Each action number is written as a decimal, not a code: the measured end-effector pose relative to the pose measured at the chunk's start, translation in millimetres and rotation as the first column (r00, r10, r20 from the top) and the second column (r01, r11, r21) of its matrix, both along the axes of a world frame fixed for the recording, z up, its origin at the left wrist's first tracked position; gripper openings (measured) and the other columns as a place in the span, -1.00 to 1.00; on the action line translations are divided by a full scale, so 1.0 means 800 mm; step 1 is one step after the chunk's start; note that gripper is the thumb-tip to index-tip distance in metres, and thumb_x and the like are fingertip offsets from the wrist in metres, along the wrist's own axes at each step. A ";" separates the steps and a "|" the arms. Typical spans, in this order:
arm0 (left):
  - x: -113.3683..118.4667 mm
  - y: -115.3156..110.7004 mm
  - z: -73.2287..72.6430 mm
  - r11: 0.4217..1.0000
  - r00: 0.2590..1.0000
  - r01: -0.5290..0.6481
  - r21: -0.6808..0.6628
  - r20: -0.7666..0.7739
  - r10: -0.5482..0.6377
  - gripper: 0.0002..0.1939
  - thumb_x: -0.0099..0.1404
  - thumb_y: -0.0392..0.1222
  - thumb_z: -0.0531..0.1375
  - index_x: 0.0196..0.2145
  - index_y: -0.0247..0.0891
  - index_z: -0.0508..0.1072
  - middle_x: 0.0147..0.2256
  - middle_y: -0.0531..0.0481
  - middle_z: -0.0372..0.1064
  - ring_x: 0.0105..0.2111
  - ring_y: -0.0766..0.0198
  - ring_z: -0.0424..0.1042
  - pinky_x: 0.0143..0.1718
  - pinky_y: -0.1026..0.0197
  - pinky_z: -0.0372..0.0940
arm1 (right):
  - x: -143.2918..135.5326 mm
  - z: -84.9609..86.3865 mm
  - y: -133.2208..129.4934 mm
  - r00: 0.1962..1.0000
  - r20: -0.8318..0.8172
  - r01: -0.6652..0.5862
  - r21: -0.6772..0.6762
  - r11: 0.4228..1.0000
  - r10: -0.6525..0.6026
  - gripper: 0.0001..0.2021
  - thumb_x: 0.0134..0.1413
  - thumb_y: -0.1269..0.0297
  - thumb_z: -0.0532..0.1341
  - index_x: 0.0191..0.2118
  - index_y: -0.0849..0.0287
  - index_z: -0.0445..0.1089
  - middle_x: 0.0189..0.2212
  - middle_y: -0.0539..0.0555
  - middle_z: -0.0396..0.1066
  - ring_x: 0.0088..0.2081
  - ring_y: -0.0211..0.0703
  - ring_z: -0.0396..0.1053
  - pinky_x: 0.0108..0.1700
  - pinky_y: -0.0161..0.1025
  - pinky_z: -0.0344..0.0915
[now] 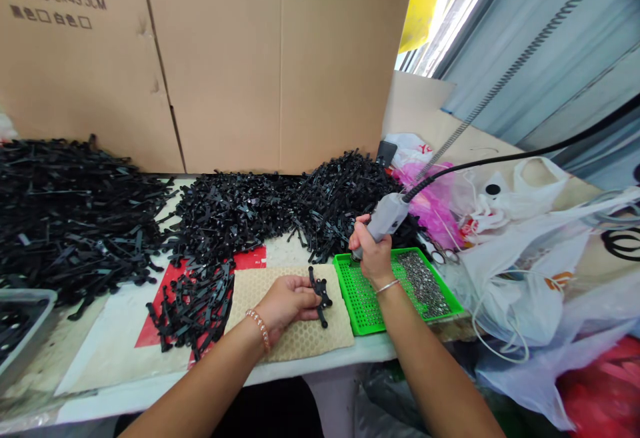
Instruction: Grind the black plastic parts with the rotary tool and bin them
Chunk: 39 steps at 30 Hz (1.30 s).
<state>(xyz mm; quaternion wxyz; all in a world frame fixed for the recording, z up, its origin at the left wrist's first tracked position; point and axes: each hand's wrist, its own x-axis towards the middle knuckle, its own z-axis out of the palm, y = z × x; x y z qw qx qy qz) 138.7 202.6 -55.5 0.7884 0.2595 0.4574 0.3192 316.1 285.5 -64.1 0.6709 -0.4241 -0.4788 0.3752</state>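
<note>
My left hand (295, 301) pinches a black plastic bracket (323, 293) with several arms, holding it over a tan textured mat (280, 348). In my right hand (373, 248) is a grey electric screwdriver (384, 219), tilted, its cable and a coiled spring running up to the right. The screwdriver's lower end is over the left part of a green perforated tray (363, 328); its tip is too small to make out. Small metal screws (425, 285) lie heaped in the tray's right part. Loose black plastic arms (193, 305) lie on a red sheet left of the mat.
Large heaps of black parts (70, 218) run along the back of the table, before a tall cardboard box (280, 65). A clear plastic bin (30, 338) sits at the left edge. Plastic bags (525, 278), a white cord and scissors (437, 256) crowd the right side.
</note>
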 end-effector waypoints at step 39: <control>0.002 0.000 -0.011 0.999 0.997 -0.035 0.033 0.065 0.033 -0.75 -0.14 -0.47 0.32 -0.41 -0.40 0.51 -0.49 -0.02 0.45 -0.49 0.35 0.42 -0.43 0.31 0.36 | -0.077 0.059 -0.087 0.945 -0.282 -0.166 0.012 0.986 0.163 -0.76 -0.03 0.21 0.28 -0.22 0.09 0.28 -0.72 -0.20 0.07 -0.68 -0.35 0.03 -0.58 -0.40 0.10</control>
